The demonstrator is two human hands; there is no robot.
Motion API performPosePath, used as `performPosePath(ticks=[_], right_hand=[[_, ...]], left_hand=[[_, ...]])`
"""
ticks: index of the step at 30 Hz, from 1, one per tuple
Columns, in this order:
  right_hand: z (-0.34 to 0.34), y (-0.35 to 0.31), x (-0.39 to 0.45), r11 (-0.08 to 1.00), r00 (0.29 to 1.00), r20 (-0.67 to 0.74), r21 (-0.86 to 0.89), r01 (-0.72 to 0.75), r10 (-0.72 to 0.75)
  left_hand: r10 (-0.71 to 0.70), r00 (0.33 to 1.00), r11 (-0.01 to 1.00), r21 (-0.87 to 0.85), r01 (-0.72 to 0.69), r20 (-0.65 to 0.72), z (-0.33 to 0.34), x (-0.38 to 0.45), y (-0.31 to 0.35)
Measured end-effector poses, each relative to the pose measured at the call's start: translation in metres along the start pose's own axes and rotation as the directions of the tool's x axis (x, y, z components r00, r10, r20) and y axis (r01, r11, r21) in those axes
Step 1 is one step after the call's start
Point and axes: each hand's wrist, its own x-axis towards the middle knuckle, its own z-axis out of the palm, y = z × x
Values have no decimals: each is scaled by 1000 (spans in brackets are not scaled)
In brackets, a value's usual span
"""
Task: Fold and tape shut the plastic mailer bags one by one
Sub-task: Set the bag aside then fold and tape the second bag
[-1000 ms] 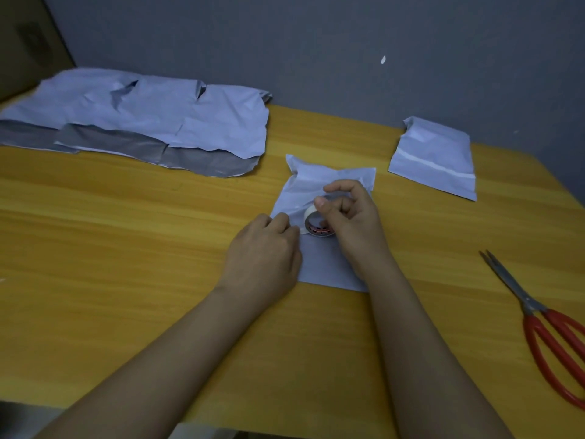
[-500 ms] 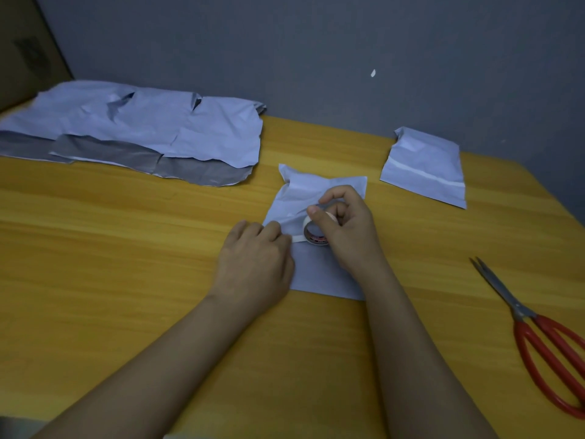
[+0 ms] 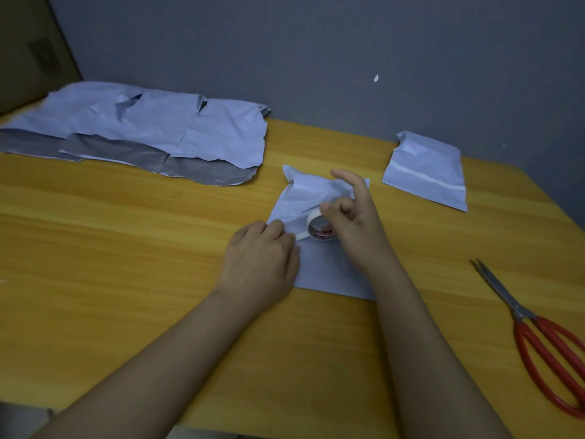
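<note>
A folded white mailer bag [image 3: 329,270] lies flat at the table's middle. A small roll of white tape [image 3: 319,229] stands on it, with a short strip pulled out to the left. My left hand [image 3: 262,264] presses the strip's free end down at the bag's left edge with curled fingers. My right hand [image 3: 353,223] holds the roll with thumb and curled fingers, its index finger lifted and stretched out above the bag. The bag's right side is hidden under my right hand and forearm.
A pile of unfolded white and grey mailer bags [image 3: 136,134] lies at the back left. One folded, taped bag [image 3: 425,172] sits at the back right. Red-handled scissors [image 3: 538,337] lie near the right edge of the wooden table [image 3: 110,248]. A grey wall stands behind.
My right hand's index finger has lifted off the roll and stretched out. The tape strip between the roll and my left hand shows more clearly. The view has shifted slightly.
</note>
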Motion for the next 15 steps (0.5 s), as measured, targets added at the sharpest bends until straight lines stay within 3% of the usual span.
performPosePath(ticks=[7,15], right_hand=[[-9,-16,12,988,981,194,-151,39,-9],[-2,-8,9,990,996,78,-133,-38,49]], left_hand=[[29,1000,999,15,-29,10,3,-1,-2],[10,1000,1000,-15,-10,28,0,-2,-1]])
